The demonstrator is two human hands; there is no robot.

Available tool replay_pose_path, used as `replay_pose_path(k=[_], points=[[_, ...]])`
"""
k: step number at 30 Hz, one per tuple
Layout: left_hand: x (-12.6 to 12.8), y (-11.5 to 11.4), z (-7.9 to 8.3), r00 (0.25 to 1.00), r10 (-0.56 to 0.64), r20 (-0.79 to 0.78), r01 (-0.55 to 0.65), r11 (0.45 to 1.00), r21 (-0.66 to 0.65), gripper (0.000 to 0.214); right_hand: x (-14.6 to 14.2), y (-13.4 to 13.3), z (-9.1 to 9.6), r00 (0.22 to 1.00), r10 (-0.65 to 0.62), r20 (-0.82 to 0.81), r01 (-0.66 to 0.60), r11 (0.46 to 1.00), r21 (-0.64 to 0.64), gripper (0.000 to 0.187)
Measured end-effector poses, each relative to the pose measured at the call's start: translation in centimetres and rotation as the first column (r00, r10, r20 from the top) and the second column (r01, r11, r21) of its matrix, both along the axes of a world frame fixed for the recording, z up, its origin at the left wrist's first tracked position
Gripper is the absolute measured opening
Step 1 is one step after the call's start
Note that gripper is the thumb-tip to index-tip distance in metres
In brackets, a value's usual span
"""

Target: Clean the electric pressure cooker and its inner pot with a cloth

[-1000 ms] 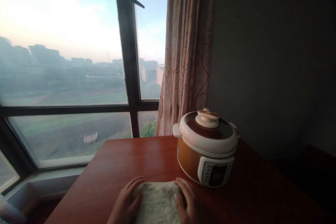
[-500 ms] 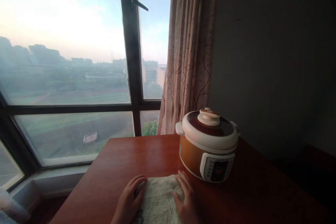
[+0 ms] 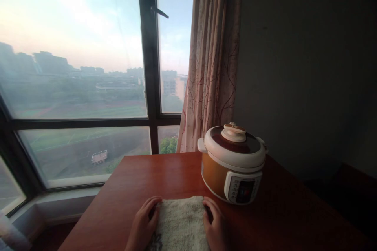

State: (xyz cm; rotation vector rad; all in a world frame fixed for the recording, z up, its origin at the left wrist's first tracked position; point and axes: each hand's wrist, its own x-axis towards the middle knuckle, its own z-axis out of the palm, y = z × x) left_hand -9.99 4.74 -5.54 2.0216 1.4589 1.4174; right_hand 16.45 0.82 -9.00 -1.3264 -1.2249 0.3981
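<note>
A pale, fuzzy towel (image 3: 182, 221) lies folded flat on the table at the bottom centre, with a dark mark near its lower left corner. My left hand (image 3: 145, 221) is at its left edge, fingers curled and thumb bent in against the cloth. Along the opposite edge, my right hand (image 3: 214, 223) has its fingers and thumb closed on the towel's border. Just beyond my right hand stands a brown and white electric pressure cooker (image 3: 232, 164), its lid on and its control panel facing the front right.
The reddish-brown wooden table (image 3: 153, 172) reaches back toward a dark-framed window (image 3: 150, 78) on the left. A pink patterned curtain (image 3: 213, 59) hangs behind the cooker. A dark wall (image 3: 294, 70) is on the right.
My right hand has moved right, from lying on top of the towel to curling at its right edge. My left hand stays nearly in place. The view has shifted slightly.
</note>
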Motion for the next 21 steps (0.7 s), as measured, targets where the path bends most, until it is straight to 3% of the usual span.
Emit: replay_pose_path(k=[4, 11, 21], points=[[-0.06, 0.08, 0.0, 1.0, 0.013, 0.015, -0.013, 0.999, -0.029, 0.033, -0.05, 0.31, -0.52, 1.0, -0.02, -0.017, 0.021, 0.998, 0.054, 0.026], [-0.37, 0.39, -0.27, 0.996, -0.069, -0.052, 0.064, 0.994, -0.085, 0.031, -0.2, 0.43, -0.22, 1.0, 0.02, -0.007, -0.02, 0.999, 0.044, 0.027], [-0.16, 0.17, -0.3, 0.998, -0.052, -0.024, 0.052, 0.999, -0.012, 0.025, -0.16, 0.54, -0.21, 1.0, 0.028, -0.013, -0.028, 0.999, 0.032, 0.028]])
